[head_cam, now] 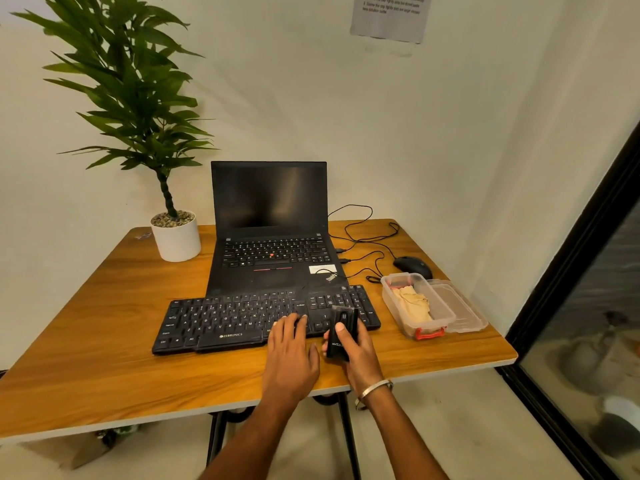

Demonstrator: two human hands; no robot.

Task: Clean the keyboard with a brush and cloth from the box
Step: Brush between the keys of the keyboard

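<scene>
A flat black full-size keyboard (263,317) lies on the wooden bench (104,344), its long axis running left to right with the right end angled slightly away from the person, key rows facing up. The left hand (292,351) rests on the keyboard's lower middle, fingers nearly straight and laid over the keys near the space bar. The right hand (356,351) grips a black, blocky cleaning brush (343,332), thumb pressed on its near face; the brush stands roughly upright with its long axis pointing away from the person, its upper end over the keyboard's right-hand key block. Whether it touches the keys cannot be told.

To the right of the keyboard sits a clear plastic box with red clips (415,306), holding a crumpled beige cloth (414,303); its clear lid (460,308) lies just beside it. Behind the keyboard stands an open black laptop (270,230) with a dark screen, a black mouse (412,266) to its right, and a potted green plant in a white pot (175,237) to its left.
</scene>
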